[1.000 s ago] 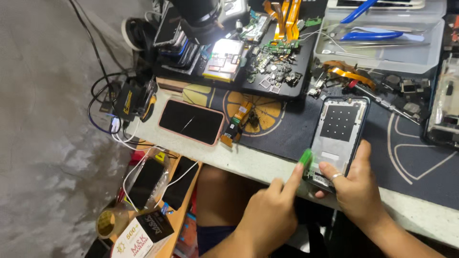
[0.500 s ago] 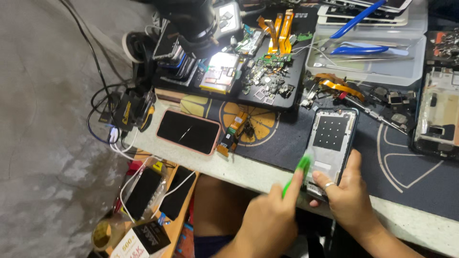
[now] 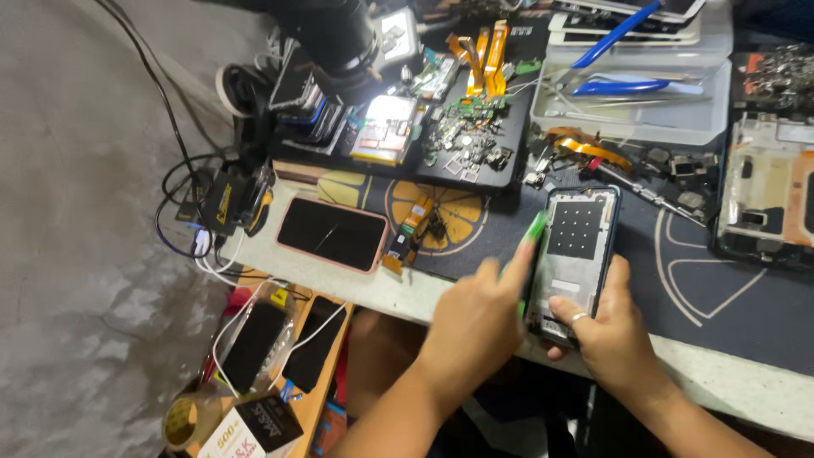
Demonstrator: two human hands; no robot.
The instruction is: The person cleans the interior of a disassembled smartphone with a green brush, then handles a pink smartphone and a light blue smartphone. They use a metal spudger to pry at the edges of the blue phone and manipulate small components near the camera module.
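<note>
Grey concrete floor at left; a cluttered repair bench [image 3: 356, 284] under a dark work mat with orange citrus-slice print [image 3: 441, 212]. Opened dark-framed smartphone with its back off [image 3: 577, 250] lies on the mat near the bench's front edge, inner plate facing up. Right hand [image 3: 615, 339] closed around the phone's lower end, thumb across the plate, a ring on one finger. Left hand [image 3: 479, 318] pinches a slim green plastic pry tool [image 3: 532, 242], its length laid against the phone's left edge; the tip looks blurred. Further left on the mat, well apart, a second phone in a pink case, screen dark [image 3: 332, 233]. Behind it, a black tray of small circuit boards and orange flex cables [image 3: 462, 127]. Clear plastic box holding blue-handled tweezers [image 3: 632, 89] sits at upper right. Bare phone frame [image 3: 767, 191] at the right edge. Tangle of black cables [image 3: 199, 208] hangs off the bench's left end.
</note>
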